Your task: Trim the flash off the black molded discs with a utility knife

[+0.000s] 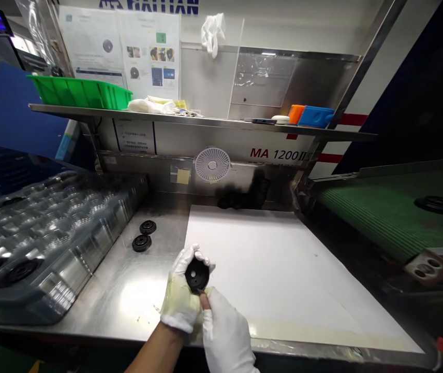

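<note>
My left hand (180, 292), in a white and yellowish glove, is wrapped round a black round plastic part (195, 275) with a hole near its middle. The part is held tilted up above the front of the bench. My right hand (227, 329), in a white glove with a bare fingertip showing, is closed at the part's lower edge. What its fingers pinch, if anything, is too small and hidden to tell. To the left, two similar black ribbed parts (148, 227) (141, 243) lie on the metal bench top.
Stacked clear plastic trays (89, 254) with black discs stand at left. A white sheet (276, 269) covers the bench's right side. Black parts (259, 191) are piled at the back. A shelf (213, 122) bears a green bin (82, 93). A green conveyor (377, 207) runs at right.
</note>
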`<state>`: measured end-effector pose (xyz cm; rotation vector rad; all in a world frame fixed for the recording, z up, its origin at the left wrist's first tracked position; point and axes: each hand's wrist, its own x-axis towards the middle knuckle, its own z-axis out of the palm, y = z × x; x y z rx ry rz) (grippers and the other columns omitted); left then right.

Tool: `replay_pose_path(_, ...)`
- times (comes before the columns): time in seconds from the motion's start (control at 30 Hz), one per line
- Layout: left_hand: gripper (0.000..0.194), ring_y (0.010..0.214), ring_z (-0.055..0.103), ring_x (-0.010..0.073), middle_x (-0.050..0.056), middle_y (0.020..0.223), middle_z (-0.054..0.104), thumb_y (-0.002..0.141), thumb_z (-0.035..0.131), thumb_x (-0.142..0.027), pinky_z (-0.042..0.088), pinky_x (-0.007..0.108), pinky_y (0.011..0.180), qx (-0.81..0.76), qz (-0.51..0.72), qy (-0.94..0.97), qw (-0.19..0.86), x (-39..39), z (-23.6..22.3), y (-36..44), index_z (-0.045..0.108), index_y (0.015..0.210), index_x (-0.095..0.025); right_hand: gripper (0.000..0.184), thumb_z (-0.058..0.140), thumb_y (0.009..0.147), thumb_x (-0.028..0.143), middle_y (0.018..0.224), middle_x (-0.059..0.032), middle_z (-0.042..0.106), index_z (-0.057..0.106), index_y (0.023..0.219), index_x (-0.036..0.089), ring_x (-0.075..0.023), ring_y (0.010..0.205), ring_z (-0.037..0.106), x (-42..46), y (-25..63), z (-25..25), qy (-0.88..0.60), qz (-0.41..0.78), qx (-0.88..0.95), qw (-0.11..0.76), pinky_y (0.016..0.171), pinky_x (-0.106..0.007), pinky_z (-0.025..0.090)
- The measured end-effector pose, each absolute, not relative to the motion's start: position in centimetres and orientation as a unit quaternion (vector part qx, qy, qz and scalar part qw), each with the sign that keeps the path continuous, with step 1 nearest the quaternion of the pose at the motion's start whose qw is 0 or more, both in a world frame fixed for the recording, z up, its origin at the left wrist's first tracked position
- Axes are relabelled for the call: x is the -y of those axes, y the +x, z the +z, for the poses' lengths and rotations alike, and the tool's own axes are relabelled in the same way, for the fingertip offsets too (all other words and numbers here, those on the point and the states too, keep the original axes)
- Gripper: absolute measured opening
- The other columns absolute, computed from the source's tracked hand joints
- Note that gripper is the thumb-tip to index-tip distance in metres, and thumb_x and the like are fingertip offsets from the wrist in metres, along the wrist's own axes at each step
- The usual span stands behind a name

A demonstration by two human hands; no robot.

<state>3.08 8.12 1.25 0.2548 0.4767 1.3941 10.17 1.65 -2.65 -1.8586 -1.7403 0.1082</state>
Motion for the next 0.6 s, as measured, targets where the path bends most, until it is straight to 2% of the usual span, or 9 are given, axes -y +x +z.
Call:
replay_pose_path(0.13,0.025,0.08,0.059,0.0195,0.007,0.084,0.061,0.077,0.055,-0.02,0.049,0.039,0.078,-0.217,0.577,0.147,0.774,-8.0,1.1,2.1,0.059,0.101,-0.015,0.029,0.029,0.093,0.031,0.065,0.0029,0.062,0.053,0.078,0.026,-0.0186,0.058,0.06,-1.7,10.4,-2.8,-0.693,0.037,0.658,0.292,0.051,-0.028,0.029)
replay_pose_path(0.2,0.032,0.078,0.059,0.0213,0.009,0.083,0.061,0.077,0.051,-0.02,0.049,0.042,0.076,-0.211,0.526,0.16,0.808,-7.9,1.1,1.5,0.057,0.107,-0.013,0.03,0.028,0.093,0.033,0.068,0.0021,0.064,0.054,0.08,0.026,-0.0186,0.059,0.06,-1.8,11.0,-2.9,-0.689,0.04,0.661,0.296,0.052,-0.028,0.03)
replay_pose_path(0.33,0.029,0.067,0.056,0.0158,0.002,0.071,0.056,0.077,0.053,-0.02,0.049,0.038,0.075,-0.218,0.547,0.188,0.786,-7.8,1.3,1.4,0.057,0.105,-0.014,0.027,0.029,0.092,0.031,0.067,0.0026,0.062,0.052,0.079,0.025,-0.0181,0.058,0.059,-1.9,11.6,-3.0,-0.693,0.041,0.657,0.295,0.051,-0.028,0.029)
replay_pose_path(0.43,0.023,0.067,0.055,0.0134,0.0,0.07,0.055,0.079,0.057,-0.023,0.049,0.035,0.077,-0.246,0.583,0.2,0.749,-7.8,1.2,2.3,0.058,0.1,-0.017,0.027,0.03,0.092,0.031,0.063,0.003,0.06,0.051,0.076,0.025,-0.0185,0.056,0.059,-1.8,11.1,-3.1,-0.702,0.034,0.651,0.285,0.05,-0.029,0.029)
replay_pose_path(0.6,0.021,0.072,0.058,0.0145,0.001,0.072,0.058,0.076,0.059,-0.02,0.048,0.035,0.081,-0.24,0.637,0.173,0.712,-7.9,0.7,3.2,0.059,0.097,-0.017,0.031,0.028,0.092,0.032,0.066,0.0016,0.064,0.056,0.081,0.026,-0.0199,0.059,0.061,-1.6,10.4,-3.7,-0.695,0.042,0.65,0.303,0.05,-0.029,0.03)
